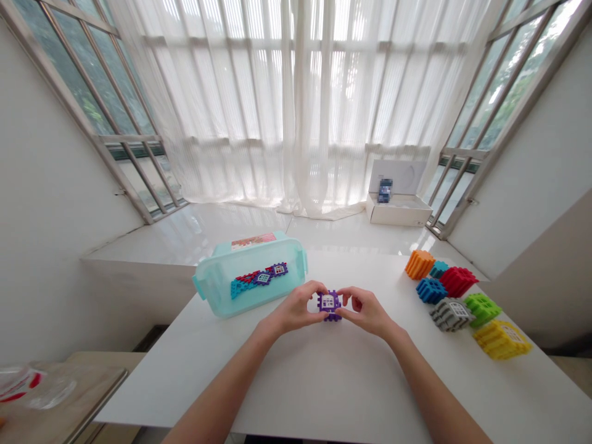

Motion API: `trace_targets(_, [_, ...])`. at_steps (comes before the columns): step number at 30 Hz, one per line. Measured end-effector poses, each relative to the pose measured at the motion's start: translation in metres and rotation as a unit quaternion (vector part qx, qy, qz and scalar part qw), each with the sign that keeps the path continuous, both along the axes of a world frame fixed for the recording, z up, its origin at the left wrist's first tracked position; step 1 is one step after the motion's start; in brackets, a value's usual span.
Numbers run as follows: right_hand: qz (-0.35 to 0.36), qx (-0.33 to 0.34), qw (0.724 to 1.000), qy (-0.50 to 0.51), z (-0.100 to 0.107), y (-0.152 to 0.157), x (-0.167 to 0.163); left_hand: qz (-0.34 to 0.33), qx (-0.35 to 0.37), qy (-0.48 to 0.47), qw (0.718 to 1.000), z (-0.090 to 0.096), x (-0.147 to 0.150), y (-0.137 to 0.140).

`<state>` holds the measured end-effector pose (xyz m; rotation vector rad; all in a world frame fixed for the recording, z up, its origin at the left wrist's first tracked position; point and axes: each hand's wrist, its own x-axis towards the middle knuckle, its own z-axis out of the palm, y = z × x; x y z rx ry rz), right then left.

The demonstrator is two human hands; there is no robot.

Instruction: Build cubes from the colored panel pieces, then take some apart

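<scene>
Between my two hands, near the middle of the white table, is a small stack of purple interlocking tiles, the top one with a white window insert. My left hand grips its left side with thumb and fingers. On the opposite side, my right hand pinches the stack's right edge. Left of my hands, a pale teal plastic bin holds several loose red, blue and purple tiles.
Stacks of tiles sorted by colour stand at right: orange, red, blue, grey, green, yellow. An open white box sits on the sill. A clear bottle lies at lower left.
</scene>
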<state>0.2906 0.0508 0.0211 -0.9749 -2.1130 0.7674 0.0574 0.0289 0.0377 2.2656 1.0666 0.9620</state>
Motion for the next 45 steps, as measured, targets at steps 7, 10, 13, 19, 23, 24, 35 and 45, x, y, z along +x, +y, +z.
trace_targets(7, [-0.015, -0.015, 1.0, 0.005, -0.004, 0.005, 0.006, -0.017, -0.049, -0.017, 0.999, 0.002, -0.005, 0.003])
trace_targets(10, [-0.017, -0.034, 0.999, 0.005, -0.003, 0.007, 0.008, -0.007, -0.067, -0.005, 0.998, 0.003, -0.007, 0.005])
trace_targets(13, [-0.01, -0.046, 0.999, -0.005, -0.003, 0.007, 0.008, -0.017, -0.061, 0.013, 0.998, 0.002, -0.008, 0.005])
trace_targets(19, [-0.001, -0.07, 0.997, -0.032, -0.003, 0.005, 0.007, -0.022, -0.036, 0.027, 0.999, -0.003, -0.008, 0.004])
trace_targets(23, [-0.001, -0.084, 0.995, -0.047, -0.002, 0.006, 0.009, -0.027, -0.033, 0.043, 0.998, -0.004, -0.005, 0.004])
trace_targets(24, [-0.001, -0.085, 0.995, -0.05, -0.002, 0.006, 0.009, -0.027, -0.031, 0.047, 0.998, -0.005, -0.005, 0.003])
trace_targets(35, [0.004, -0.078, 0.994, -0.077, -0.005, 0.007, 0.009, -0.011, -0.043, 0.072, 0.996, -0.006, -0.004, 0.002])
trace_targets(45, [0.009, -0.083, 0.991, -0.103, -0.007, 0.009, 0.013, 0.023, -0.053, 0.081, 0.995, 0.0, -0.013, 0.003])
